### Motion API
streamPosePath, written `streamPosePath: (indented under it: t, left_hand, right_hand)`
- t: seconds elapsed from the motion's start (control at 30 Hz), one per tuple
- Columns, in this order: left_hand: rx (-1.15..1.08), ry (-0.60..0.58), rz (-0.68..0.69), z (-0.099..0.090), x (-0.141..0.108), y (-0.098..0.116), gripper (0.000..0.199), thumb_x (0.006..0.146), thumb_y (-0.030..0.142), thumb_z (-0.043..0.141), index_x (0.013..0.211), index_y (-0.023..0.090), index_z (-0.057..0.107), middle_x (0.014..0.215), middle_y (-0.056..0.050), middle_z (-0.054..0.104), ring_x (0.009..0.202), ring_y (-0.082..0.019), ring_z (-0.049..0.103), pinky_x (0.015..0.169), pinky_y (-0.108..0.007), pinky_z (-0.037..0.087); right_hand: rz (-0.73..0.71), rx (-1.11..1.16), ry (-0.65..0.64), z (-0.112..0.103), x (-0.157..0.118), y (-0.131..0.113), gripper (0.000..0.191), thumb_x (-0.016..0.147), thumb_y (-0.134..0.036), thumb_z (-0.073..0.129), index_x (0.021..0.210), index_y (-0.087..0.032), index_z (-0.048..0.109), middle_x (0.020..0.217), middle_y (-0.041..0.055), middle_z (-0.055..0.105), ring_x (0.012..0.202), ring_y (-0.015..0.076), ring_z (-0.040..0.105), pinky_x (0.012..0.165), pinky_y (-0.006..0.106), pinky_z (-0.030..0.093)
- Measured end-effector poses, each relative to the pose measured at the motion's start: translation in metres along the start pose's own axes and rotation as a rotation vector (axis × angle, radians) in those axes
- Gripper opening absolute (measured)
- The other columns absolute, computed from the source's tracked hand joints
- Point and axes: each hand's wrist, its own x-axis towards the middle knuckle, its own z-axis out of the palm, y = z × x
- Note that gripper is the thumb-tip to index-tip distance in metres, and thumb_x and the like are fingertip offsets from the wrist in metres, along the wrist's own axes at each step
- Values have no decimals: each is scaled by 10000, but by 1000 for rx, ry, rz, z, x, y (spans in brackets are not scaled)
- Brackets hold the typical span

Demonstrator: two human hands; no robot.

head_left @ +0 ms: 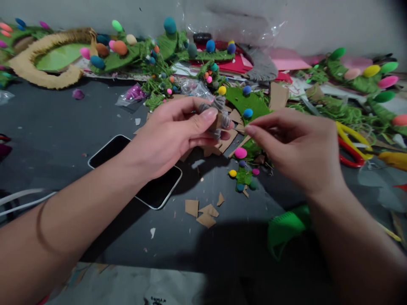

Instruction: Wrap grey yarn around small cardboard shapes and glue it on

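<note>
Between the thumb and fingers of my left hand [178,135] is a small cardboard piece wrapped in grey yarn [219,118], with brown card showing at its middle. My right hand [295,148] is closed in a pinch just to the right of it; whatever thread may be at the fingertips is too fine to make out. Under the hands lie scraps of brown cardboard [229,142] and a curved green yarn-wrapped shape [248,101] with coloured balls. A small green star [243,176] with coloured balls lies below.
A phone [159,190] lies partly under my left forearm. Scissors with red and yellow handles [351,146] rest at the right, near green yarn [346,106]. A tan wrapped ring [25,67] sits back left. Cardboard bits [206,219] and a green piece [286,226] lie in front.
</note>
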Motion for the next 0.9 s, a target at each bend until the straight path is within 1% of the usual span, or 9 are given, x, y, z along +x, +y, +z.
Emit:
streamPosePath:
  t: [0.07, 0.1, 0.17, 0.27, 0.33, 0.43, 0.53, 0.63, 0.9]
  left_hand:
    - [52, -4, -21, 0, 0, -2, 155, 904, 352, 716, 918, 202, 677, 975, -35, 771, 957, -223, 752, 819, -342, 614]
    - [82, -16, -26, 1, 0, -3, 164, 900, 351, 723, 918, 193, 679, 941, -40, 770, 887, -205, 753, 779, -323, 612]
    - [153, -44, -32, 4, -1, -4, 163, 903, 335, 722, 921, 177, 686, 876, -41, 760, 781, -168, 736, 712, -282, 598]
    - [249, -86, -19, 7, -2, -4, 126, 890, 277, 729, 932, 166, 687, 813, -18, 738, 730, -138, 711, 671, -244, 575]
    - [287, -114, 6, 8, -3, -3, 111, 870, 233, 739, 936, 163, 683, 798, -3, 727, 716, -124, 695, 663, -232, 562]
    - [323, -154, 41, 7, -3, -2, 113, 866, 214, 735, 951, 153, 690, 818, -4, 716, 710, -107, 671, 654, -219, 546]
    - [347, -165, 65, 5, -2, -1, 116, 869, 214, 726, 960, 146, 698, 852, -16, 714, 736, -111, 667, 655, -219, 539]
    - [362, -155, 88, 5, -1, -1, 85, 864, 189, 723, 929, 140, 695, 861, -16, 715, 756, -111, 670, 672, -217, 541]
    - [250, -178, 56, 3, 1, -5, 99, 868, 197, 733, 950, 150, 704, 862, -3, 734, 771, -105, 700, 707, -211, 571]
  right_hand:
    - [39, 125, 111, -3, 3, 6, 145, 889, -250, 746, 1024, -233, 797, 969, 87, 778, 852, 246, 731, 788, 421, 599]
    - [33, 213, 121, -3, 4, 8, 237, 886, -215, 746, 1118, -242, 784, 1098, 100, 774, 991, 269, 742, 906, 456, 602]
    - [0, 341, 63, -4, 5, 10, 417, 878, -137, 737, 1272, -273, 728, 1337, 94, 701, 1271, 283, 653, 1126, 486, 512]
    - [-32, 375, -21, -5, 4, 5, 471, 894, -114, 707, 1319, -317, 700, 1433, 43, 648, 1406, 261, 549, 1212, 471, 442]
    - [-38, 357, -47, -6, 2, -1, 390, 906, -142, 702, 1253, -318, 738, 1339, 33, 708, 1312, 261, 629, 1152, 466, 510]
    - [-52, 330, -112, -9, 1, -7, 259, 893, -172, 728, 1119, -284, 789, 1101, 32, 780, 1035, 226, 740, 938, 398, 631]
    - [-105, 324, -218, -11, 0, -4, 268, 848, -182, 779, 1096, -283, 791, 1064, 27, 766, 955, 206, 728, 810, 351, 638]
    - [-145, 299, -306, -9, 1, 1, 304, 840, -205, 789, 1128, -300, 785, 1065, 40, 761, 925, 229, 720, 753, 384, 619]
    - [-170, 223, -151, -3, -1, -5, 104, 858, -200, 777, 936, -263, 803, 892, 28, 777, 800, 207, 702, 637, 358, 536]
